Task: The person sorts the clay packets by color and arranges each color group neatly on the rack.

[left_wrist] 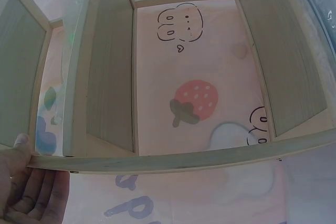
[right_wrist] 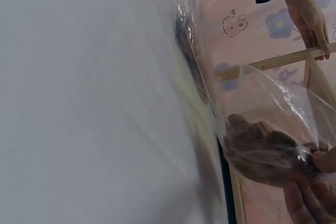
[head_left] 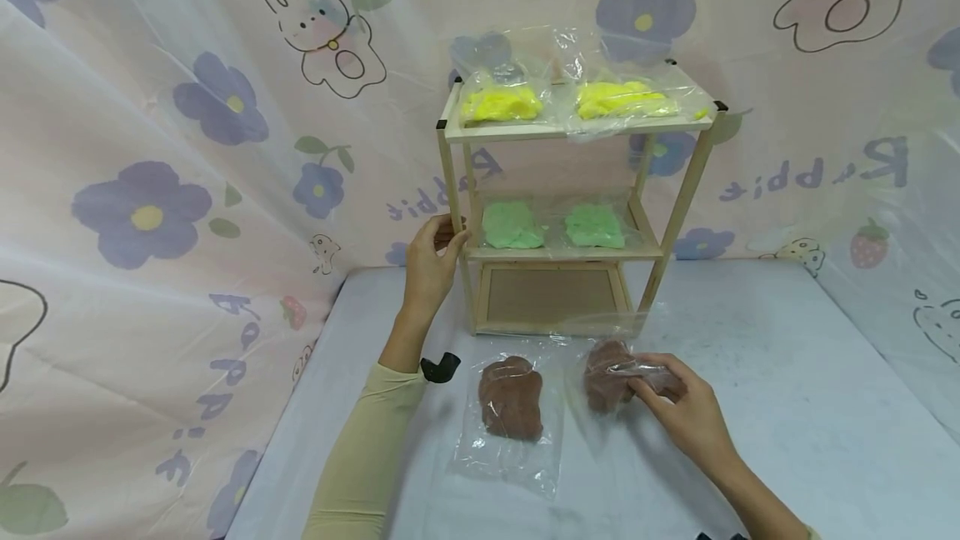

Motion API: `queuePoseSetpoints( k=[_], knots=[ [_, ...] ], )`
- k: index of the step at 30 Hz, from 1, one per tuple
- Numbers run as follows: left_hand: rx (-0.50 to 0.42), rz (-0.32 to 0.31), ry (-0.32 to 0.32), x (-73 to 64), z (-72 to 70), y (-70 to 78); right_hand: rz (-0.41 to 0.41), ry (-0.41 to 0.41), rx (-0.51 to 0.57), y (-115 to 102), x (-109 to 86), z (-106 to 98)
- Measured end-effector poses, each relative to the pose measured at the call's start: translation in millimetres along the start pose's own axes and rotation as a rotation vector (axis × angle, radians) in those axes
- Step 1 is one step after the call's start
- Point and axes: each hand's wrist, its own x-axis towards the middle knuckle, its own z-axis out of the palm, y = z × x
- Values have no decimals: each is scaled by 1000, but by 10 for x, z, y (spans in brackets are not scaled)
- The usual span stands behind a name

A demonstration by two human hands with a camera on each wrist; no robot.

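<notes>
My left hand [head_left: 431, 261] grips the front left post of a small wooden shelf rack [head_left: 564, 254]; in the left wrist view its thumb and fingers [left_wrist: 48, 195] close round that post. With my right hand [head_left: 690, 407] I pinch the edge of a clear plastic bag [head_left: 656, 375] holding a brown lump of clay-like material [head_left: 606, 373], raised just in front of the rack. The right wrist view shows the brown lump [right_wrist: 262, 148] inside the bag, beside the fingertips. A second bag with a brown lump [head_left: 512, 398] lies flat on the table to its left.
Two bags with yellow lumps [head_left: 502, 104] rest on the top shelf. Bags with green lumps [head_left: 595, 226] lie on the middle shelf. The bottom shelf [head_left: 555, 294] stands near the table's back edge. Patterned curtains [head_left: 150, 215] surround the white table [head_left: 772, 357].
</notes>
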Motion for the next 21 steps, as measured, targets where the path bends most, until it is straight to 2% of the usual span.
queuePoseSetpoints(
  k=[11,21],
  knots=[
    [8,6,5,-7,-5,-8,-115,46,182,-32,192,186],
    [3,9,8,-8,0,12,-77,76,290,25,506,389]
  ],
)
